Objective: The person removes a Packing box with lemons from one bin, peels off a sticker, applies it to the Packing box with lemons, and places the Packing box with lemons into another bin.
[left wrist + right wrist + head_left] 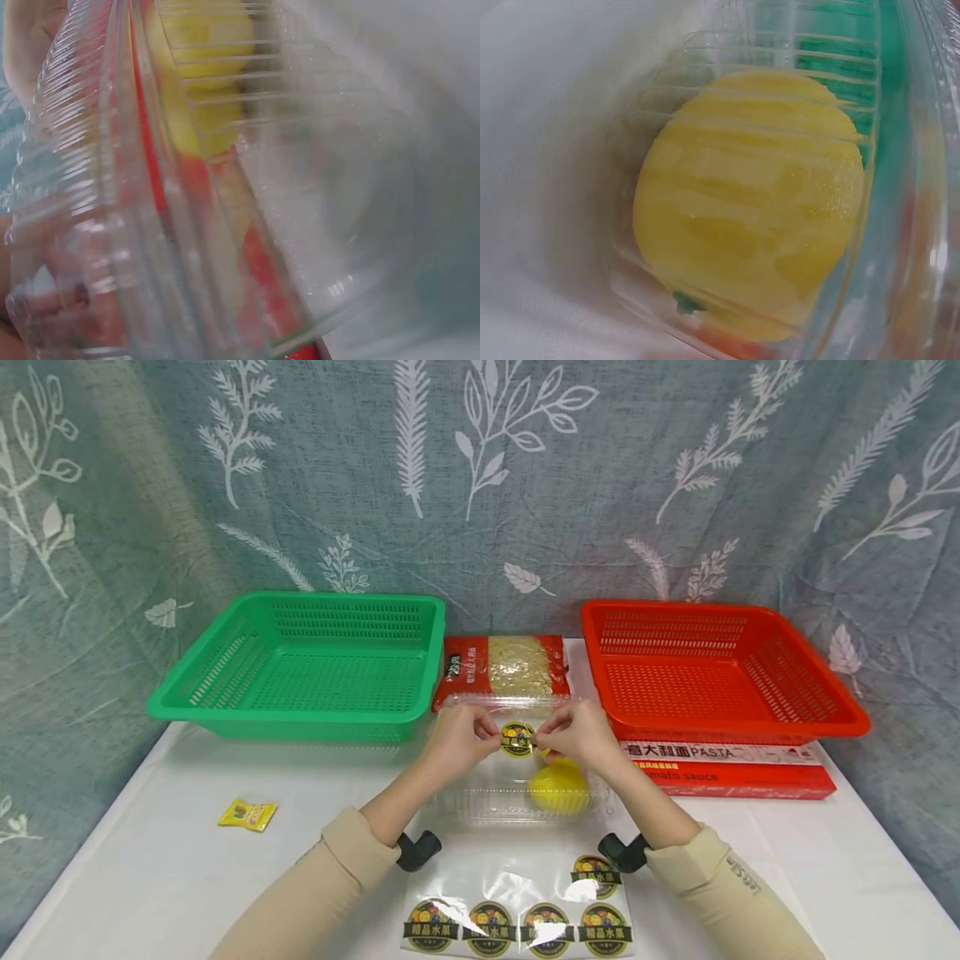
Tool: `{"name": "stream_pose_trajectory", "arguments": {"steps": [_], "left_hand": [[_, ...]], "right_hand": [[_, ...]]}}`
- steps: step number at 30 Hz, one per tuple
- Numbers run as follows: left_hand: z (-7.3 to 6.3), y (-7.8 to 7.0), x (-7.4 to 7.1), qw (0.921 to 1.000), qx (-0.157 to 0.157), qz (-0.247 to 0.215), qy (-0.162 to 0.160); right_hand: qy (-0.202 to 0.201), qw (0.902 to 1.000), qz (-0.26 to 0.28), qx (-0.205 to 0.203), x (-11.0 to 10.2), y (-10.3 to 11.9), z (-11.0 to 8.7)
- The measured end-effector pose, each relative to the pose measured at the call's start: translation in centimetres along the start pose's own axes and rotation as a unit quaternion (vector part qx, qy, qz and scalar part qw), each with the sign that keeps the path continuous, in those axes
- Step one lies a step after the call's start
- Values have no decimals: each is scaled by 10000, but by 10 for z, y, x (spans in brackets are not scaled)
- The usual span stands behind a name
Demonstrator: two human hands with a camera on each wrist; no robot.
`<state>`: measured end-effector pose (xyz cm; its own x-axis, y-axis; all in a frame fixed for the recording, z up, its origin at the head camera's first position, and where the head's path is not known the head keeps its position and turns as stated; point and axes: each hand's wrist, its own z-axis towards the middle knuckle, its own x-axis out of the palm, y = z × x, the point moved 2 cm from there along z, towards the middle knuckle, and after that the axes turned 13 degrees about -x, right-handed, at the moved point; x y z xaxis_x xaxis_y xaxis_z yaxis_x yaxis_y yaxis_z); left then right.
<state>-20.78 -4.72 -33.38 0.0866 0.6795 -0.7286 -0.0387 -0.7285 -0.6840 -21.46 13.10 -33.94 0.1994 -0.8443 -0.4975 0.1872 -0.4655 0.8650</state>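
A clear plastic clamshell box [480,806] lies in front of me in the head view, its lid closed over the contents. Inside, toward the right, sits a yellow lemon-like fruit [559,789], which fills much of the right wrist view [750,195] behind the ribbed wall. Over the lid, a round black fruit label sticker [517,740] is stretched between my two hands. My left hand [463,733] pinches its left edge with thumb and fingertips; my right hand [579,735] pinches the right edge. Both hands are hidden behind plastic or outside most of the wrist views.
A sheet of matching stickers [517,877] lies nearer me. Green [300,727] and red [735,727] baskets stand at the back left and right, with a red pasta bag [517,668] between them. Red pasta boxes [742,781] sit before the red basket; a yellow wrapped snack [248,814] lies left.
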Motion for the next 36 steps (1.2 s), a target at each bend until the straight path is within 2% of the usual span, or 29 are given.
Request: {"name": "stream_pose_trajectory", "arguments": {"steps": [7,20,25,31,36], "left_hand": [[2,-2,2,9998,-20,198,-4],[2,-5,4,9995,52,321,1],[3,-4,5,9994,52,338,-27],[2,-2,5,9997,-94,234,-32],[0,-2,4,9997,-147,192,-43]], "right_hand": [[37,9999,87,57,0,-1,1],[51,9994,-183,300,0,-2,5],[60,9992,-247,316,0,-2,5],[44,9989,-328,326,1,-3,4],[42,9995,-281,168,1,-2,2]]}}
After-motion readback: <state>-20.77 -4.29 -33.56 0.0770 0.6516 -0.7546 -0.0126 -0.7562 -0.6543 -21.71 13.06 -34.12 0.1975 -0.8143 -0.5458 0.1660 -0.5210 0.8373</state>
